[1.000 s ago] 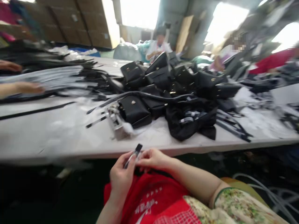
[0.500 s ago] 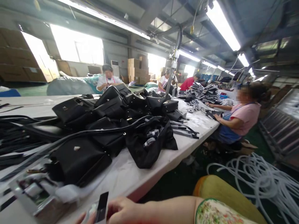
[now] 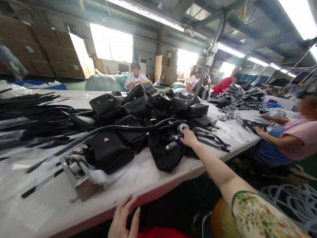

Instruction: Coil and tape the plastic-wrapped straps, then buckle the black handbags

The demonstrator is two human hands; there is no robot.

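Note:
My right hand [image 3: 189, 138] reaches out over the white table [image 3: 153, 185] to an open black fabric pouch [image 3: 165, 155]. Its fingers are closed on a pale plastic-wrapped piece [image 3: 182, 127] at the top of the pouch; more wrapped pieces lie inside. My left hand [image 3: 123, 218] is low at the table's near edge, fingers stretched out and apart, holding nothing. A heap of black handbags [image 3: 138, 109] fills the middle of the table just behind the pouch.
A metal tool with white wrapping [image 3: 79, 175] lies near the front edge. Black straps [image 3: 29, 115] are piled at the left. A seated person [image 3: 289, 142] works at the right end, others sit farther back. White hoses [image 3: 289, 201] coil on the floor.
My hands were together in my lap on a small black strip. The view has risen, my right arm has stretched out to the pouch, and the strip is no longer in sight.

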